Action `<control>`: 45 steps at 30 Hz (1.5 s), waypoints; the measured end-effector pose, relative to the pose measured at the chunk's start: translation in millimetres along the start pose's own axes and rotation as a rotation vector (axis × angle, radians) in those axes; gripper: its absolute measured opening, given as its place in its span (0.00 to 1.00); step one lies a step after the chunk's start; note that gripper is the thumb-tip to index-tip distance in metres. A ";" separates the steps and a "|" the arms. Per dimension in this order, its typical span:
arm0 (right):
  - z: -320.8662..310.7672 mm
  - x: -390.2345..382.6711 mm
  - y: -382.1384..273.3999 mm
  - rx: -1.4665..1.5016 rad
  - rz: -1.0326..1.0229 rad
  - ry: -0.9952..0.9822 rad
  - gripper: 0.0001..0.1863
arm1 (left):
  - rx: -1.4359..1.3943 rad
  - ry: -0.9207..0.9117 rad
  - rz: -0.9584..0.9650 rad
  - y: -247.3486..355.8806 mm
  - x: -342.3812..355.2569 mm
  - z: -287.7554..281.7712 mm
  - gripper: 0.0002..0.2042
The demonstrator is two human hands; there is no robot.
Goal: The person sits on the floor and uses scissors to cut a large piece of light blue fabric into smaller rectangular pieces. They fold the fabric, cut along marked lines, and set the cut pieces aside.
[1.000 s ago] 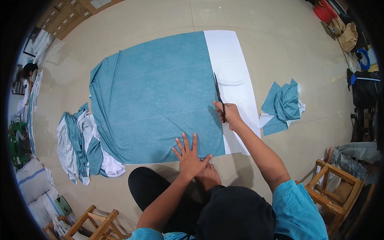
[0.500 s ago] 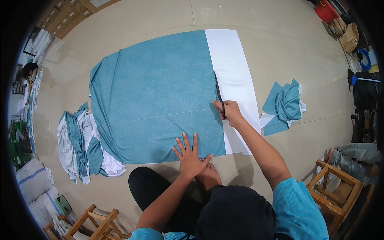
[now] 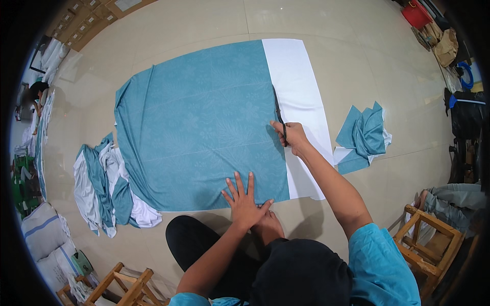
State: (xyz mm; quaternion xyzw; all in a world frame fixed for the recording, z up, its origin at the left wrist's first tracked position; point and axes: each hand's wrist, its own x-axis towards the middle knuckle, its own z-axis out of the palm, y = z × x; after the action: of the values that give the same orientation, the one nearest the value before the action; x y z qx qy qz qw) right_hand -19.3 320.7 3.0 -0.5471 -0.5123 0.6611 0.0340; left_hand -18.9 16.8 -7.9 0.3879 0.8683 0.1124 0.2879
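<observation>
A large teal fabric [image 3: 199,122] with a faint leaf pattern lies spread on the floor, and a white strip [image 3: 296,86] runs down its right side. My right hand [image 3: 290,134] grips black-handled scissors [image 3: 277,106]; the blades lie along the line where teal meets white. My left hand [image 3: 246,205] presses flat on the near edge of the teal fabric, fingers spread. Whether the blades are apart is too small to tell.
A crumpled teal-and-white fabric heap [image 3: 109,186] lies at the left, and a smaller scrap pile [image 3: 363,135] at the right. Wooden stools [image 3: 427,239] stand at both near corners. Cardboard boxes [image 3: 84,20] line the far left. Another person [image 3: 38,94] is at the left rim.
My right hand and the scissors have moved slightly farther away along the teal-white border. My left hand stays pressed on the fabric.
</observation>
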 end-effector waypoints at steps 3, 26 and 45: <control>-0.8 2.3 1.8 0.013 -0.006 -0.006 0.25 | 0.005 -0.005 -0.004 0.1 0.2 -1.0 0.61; 2.2 25.1 -20.1 0.055 -0.027 -0.023 0.25 | 0.027 -0.003 0.001 -0.8 0.6 0.1 0.62; 6.6 44.0 -41.7 0.050 -0.016 0.007 0.24 | 0.028 -0.010 -0.001 -2.8 1.7 4.2 0.61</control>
State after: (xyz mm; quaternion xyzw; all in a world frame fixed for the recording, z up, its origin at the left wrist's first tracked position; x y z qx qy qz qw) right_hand -63.4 362.9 1.7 -0.5441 -0.4999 0.6716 0.0546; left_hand -19.1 16.0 -13.1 0.3921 0.8685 0.0979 0.2869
